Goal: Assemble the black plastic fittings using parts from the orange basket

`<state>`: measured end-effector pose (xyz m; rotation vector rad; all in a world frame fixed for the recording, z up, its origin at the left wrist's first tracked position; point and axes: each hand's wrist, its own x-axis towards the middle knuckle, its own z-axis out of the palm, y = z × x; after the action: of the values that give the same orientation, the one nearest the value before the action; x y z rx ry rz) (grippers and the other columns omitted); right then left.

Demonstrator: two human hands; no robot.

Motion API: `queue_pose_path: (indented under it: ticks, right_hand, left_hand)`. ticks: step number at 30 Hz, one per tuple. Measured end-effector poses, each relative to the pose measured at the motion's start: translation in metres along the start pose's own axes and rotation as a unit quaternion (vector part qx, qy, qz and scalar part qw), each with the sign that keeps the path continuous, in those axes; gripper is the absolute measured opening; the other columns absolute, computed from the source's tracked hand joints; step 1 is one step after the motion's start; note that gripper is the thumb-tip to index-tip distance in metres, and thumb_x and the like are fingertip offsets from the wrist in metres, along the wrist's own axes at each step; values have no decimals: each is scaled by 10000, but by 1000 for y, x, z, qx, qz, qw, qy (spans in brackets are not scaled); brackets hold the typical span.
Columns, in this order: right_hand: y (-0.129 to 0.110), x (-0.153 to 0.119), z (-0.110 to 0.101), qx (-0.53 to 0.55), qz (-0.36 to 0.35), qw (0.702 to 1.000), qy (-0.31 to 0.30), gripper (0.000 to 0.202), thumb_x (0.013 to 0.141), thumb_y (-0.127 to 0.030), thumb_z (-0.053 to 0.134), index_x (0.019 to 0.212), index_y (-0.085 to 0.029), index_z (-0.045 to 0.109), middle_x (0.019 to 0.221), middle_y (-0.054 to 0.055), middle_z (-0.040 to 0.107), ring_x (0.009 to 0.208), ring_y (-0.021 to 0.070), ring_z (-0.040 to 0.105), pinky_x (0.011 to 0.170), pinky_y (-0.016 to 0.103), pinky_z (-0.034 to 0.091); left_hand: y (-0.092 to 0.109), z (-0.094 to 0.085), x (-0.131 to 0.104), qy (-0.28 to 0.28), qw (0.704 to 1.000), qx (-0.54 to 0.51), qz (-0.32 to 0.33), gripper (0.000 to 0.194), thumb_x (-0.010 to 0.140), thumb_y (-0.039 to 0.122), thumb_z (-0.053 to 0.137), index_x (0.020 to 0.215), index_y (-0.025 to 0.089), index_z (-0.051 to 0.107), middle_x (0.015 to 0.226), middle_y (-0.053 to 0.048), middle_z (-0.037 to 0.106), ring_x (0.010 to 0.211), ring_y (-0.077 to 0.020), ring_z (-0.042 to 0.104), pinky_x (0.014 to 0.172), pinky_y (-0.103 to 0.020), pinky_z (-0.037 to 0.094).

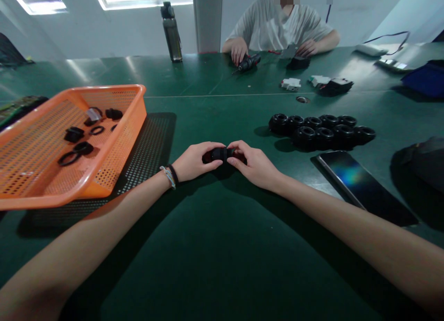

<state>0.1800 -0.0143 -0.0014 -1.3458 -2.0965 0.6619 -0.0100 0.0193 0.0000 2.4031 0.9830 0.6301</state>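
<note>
Between my two hands, low over the green table [222, 247], is a black cylindrical part [218, 154]. My left hand [199, 161] has thumb and fingers closed round its left end. The thumb and fingers of my right hand [250, 163] pinch its right end. A raised black band shows at the middle of the part, between my fingertips; the rest is partly covered by my fingers. To the left, an orange basket [100, 173] holds several black rings and fittings. Several glossy black round parts [324, 131] stand in two rows at the right.
A phone [364, 184] lies right of my right hand, with a dark object [426, 161] beyond it. Across the table a person [270, 25] has a hand on a power drill [249, 63], near white components [290, 84]. A bottle [171, 34] stands at the back.
</note>
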Motion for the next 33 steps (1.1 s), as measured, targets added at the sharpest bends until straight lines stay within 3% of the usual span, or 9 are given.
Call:
queue_pose_path:
  ticks: [9, 16, 33]
  right_hand:
    - [-2, 0, -1, -9, -17, 1000, 13, 146, 818, -216, 498, 964, -200, 489, 782, 23, 601, 702, 167, 556, 635, 300, 411]
    - [0, -1, 0, 7, -19, 1000, 11, 256, 782, -159, 530, 1026, -190, 460, 817, 26, 601, 738, 169, 571, 663, 316, 431]
    - [2, 0, 1, -9, -19, 1000, 18, 206, 798, -175, 535, 1000, -184, 494, 802, 22, 613, 715, 164, 567, 655, 300, 416]
  left_hand:
    - [-1, -1, 1, 0, 1000, -20, -11, 365, 788, 287, 570, 1123, 141, 577, 1065, -78, 655, 898, -174, 612, 795, -298, 486]
    - [-2, -1, 1, 4, 999, -41, -19, 374, 782, 278, 556, 1123, 126, 577, 1027, -73, 662, 826, -158, 607, 738, -277, 483]
    - [-2, -1, 2, 0, 999, -32, -18, 374, 780, 287, 554, 1117, 127, 582, 1049, -76, 656, 871, -167, 605, 779, -287, 481]
